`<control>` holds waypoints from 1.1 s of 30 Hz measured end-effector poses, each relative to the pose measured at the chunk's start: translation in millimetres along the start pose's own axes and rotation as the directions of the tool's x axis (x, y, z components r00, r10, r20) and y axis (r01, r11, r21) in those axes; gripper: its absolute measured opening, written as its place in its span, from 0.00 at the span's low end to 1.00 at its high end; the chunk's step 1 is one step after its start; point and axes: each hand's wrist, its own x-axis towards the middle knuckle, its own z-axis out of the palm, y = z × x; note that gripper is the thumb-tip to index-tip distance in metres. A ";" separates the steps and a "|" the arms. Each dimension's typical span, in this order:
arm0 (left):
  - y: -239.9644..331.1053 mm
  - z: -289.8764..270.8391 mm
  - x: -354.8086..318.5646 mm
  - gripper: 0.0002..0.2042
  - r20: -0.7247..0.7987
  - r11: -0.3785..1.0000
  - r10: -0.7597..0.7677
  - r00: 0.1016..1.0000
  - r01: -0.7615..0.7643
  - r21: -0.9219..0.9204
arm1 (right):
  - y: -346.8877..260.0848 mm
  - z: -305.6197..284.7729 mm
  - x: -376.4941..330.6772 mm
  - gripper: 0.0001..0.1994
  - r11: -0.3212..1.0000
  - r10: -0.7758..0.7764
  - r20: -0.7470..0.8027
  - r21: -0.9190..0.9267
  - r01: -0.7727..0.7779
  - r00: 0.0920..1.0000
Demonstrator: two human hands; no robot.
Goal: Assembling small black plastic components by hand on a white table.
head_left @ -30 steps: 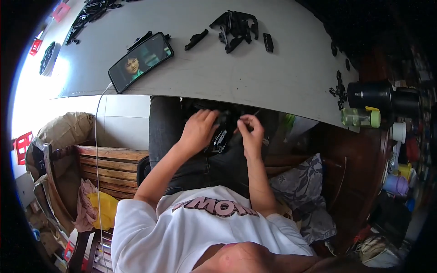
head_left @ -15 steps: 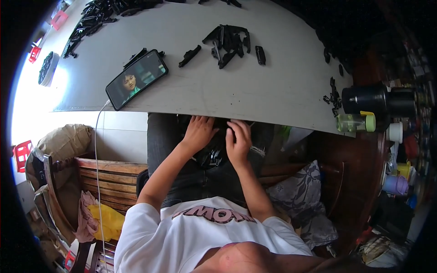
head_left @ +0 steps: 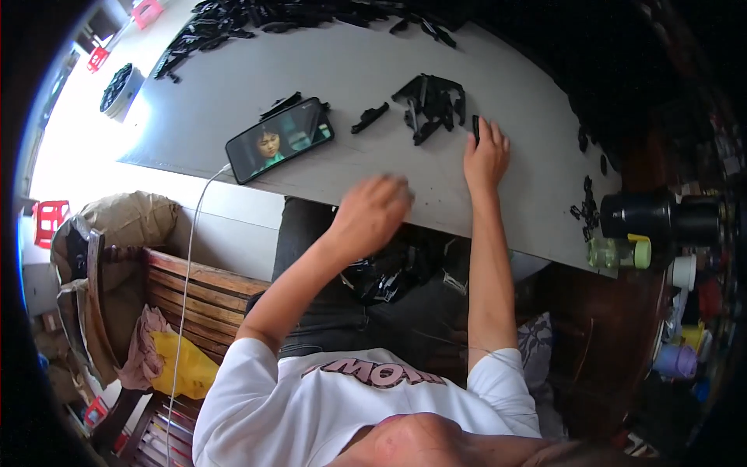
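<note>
Your right hand (head_left: 488,156) is on the table (head_left: 529,163), fingertips at a small black part (head_left: 475,124) just right of a pile (head_left: 424,105) of black pieces; I cannot tell whether they pinch it. Your left hand (head_left: 373,212), blurred and with bent fingers, is over the near edge; whether it holds anything, I cannot tell. The phone (head_left: 280,142) lies left of the pile, its cable (head_left: 184,311) hanging past the bench (head_left: 198,284). A larger heap (head_left: 233,27) spreads along the far side. Big pink lettering crosses your shirt (head_left: 303,412). At far left, a pale pail (head_left: 130,95) holds black pieces; at right, a clear bottle (head_left: 605,253) with a green cap is beside a black flask (head_left: 634,215).
</note>
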 end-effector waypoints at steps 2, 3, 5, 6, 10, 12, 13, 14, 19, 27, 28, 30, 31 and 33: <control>-21.0 -4.9 20.9 0.15 -0.185 0.984 -0.027 0.982 0.059 0.168 | -8.9 -6.2 -2.5 0.18 0.997 -0.006 0.050 0.076 0.003 0.999; -31.6 -2.4 29.4 0.16 -0.272 0.927 -0.078 0.959 0.170 0.333 | -12.4 -11.2 -5.7 0.19 0.992 0.001 0.101 0.123 -0.014 0.995; -46.5 3.8 38.0 0.17 -0.372 0.827 -0.116 0.921 0.297 0.477 | -21.3 -21.0 -18.4 0.17 0.988 -0.080 0.000 0.131 0.079 0.997; -51.4 8.7 41.7 0.16 -0.253 0.822 -0.275 0.928 0.363 0.438 | -21.9 -26.8 -25.2 0.17 0.989 -0.107 0.040 0.107 0.102 0.993; -51.6 4.1 41.6 0.12 -0.059 0.841 -0.453 0.890 0.448 0.303 | -30.1 -55.3 -44.0 0.17 0.987 -0.093 0.108 0.140 0.077 0.990; -52.8 5.7 36.3 0.11 -0.099 0.852 -0.461 0.882 0.471 0.228 | -31.7 -64.4 -48.2 0.17 0.971 -0.046 0.060 0.236 0.030 0.997; -52.9 5.7 33.2 0.09 -0.138 0.861 -0.468 0.873 0.486 0.152 | -31.3 -67.7 -50.5 0.18 0.944 0.009 0.015 0.331 -0.014 1.000; -51.9 4.3 28.4 0.09 -0.138 0.861 -0.468 0.873 0.486 0.151 | -28.1 -65.8 -56.3 0.18 0.944 0.010 0.015 0.330 -0.014 1.000; -29.9 0.6 5.3 0.13 -0.154 0.741 -0.476 0.866 0.301 -0.601 | -49.7 -86.1 -79.4 0.12 -0.045 0.227 0.574 0.813 -0.581 0.787; 16.0 5.3 -8.1 0.15 0.278 0.131 -0.402 0.872 0.355 -0.926 | -95.5 -100.9 -87.1 0.11 -0.197 0.207 0.503 0.862 -0.468 0.839; 16.2 5.8 -9.3 0.15 0.286 0.094 -0.391 0.875 0.347 -0.933 | -94.8 -101.4 -88.0 0.11 -0.199 0.205 0.514 0.855 -0.479 0.833; 17.2 5.1 -9.7 0.14 0.262 0.108 -0.368 0.892 0.321 -0.941 | -91.8 -101.3 -89.8 0.11 -0.255 0.180 0.535 0.836 -0.486 0.825; 17.7 4.8 -9.7 0.14 0.238 0.123 -0.345 0.908 0.295 -0.948 | -89.9 -101.5 -90.6 0.10 -0.311 0.155 0.554 0.813 -0.492 0.818; 16.6 8.3 -12.5 0.14 0.256 0.060 -0.321 0.912 0.289 -0.955 | -86.4 -102.4 -91.6 0.10 -0.372 0.132 0.570 0.787 -0.493 0.811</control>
